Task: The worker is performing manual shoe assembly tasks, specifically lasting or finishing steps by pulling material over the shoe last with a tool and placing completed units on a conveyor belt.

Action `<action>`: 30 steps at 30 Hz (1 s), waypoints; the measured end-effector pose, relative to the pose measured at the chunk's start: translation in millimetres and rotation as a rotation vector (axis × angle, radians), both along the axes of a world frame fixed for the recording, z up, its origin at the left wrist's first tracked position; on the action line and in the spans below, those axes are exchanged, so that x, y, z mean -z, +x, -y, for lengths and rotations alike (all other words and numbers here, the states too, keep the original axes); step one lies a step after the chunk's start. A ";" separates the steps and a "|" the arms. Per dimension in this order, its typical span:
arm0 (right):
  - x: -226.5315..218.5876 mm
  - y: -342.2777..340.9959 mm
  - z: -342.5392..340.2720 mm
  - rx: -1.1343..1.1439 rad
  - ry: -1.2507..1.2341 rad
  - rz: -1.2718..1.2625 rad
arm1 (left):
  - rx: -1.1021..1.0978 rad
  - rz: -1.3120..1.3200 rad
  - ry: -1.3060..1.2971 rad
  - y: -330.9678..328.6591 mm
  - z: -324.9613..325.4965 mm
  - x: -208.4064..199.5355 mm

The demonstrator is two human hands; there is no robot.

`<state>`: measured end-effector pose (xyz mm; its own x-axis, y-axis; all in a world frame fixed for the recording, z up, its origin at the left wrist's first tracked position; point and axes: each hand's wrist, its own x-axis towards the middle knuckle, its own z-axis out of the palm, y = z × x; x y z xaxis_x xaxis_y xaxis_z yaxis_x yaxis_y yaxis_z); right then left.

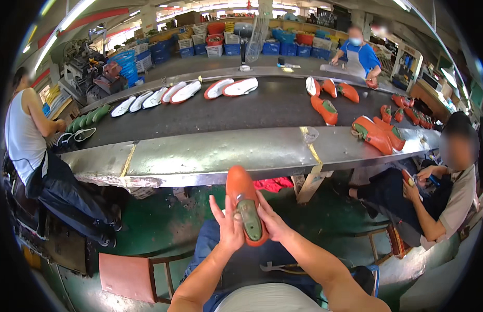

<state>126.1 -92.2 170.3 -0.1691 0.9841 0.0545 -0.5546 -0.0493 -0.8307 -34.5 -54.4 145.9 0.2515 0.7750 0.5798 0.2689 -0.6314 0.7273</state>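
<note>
Head view: both hands, left hand [228,229] and right hand [272,221], grasp an orange shoe [241,197] before a dark conveyor belt [262,112] in a factory hall.

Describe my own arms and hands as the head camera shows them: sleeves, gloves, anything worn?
Both forearms come up from the lower edge bare, with no sleeves in view. The left hand and right hand wear no gloves, and no watch, band or ring can be made out. Fingers are uncovered. Below the arms show a light-coloured top and blue trousers.
</note>
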 end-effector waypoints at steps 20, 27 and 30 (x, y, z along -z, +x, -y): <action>113.8 -15.4 45.7 0.137 -1.016 -0.135 | 0.022 0.370 -1.215 19.0 30.0 149.8; 64.2 7.8 80.4 -0.087 -0.398 0.094 | -0.007 0.593 -1.000 9.5 67.6 82.9; 42.5 10.5 81.6 -0.162 -0.218 0.229 | 0.396 1.084 -1.304 -4.1 33.8 34.4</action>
<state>136.5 -173.8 127.8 -0.3073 0.9280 -0.2108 -0.3257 -0.3107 -0.8930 -38.6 -88.2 111.6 0.4781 0.8245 -0.3028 -0.6562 0.5645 0.5007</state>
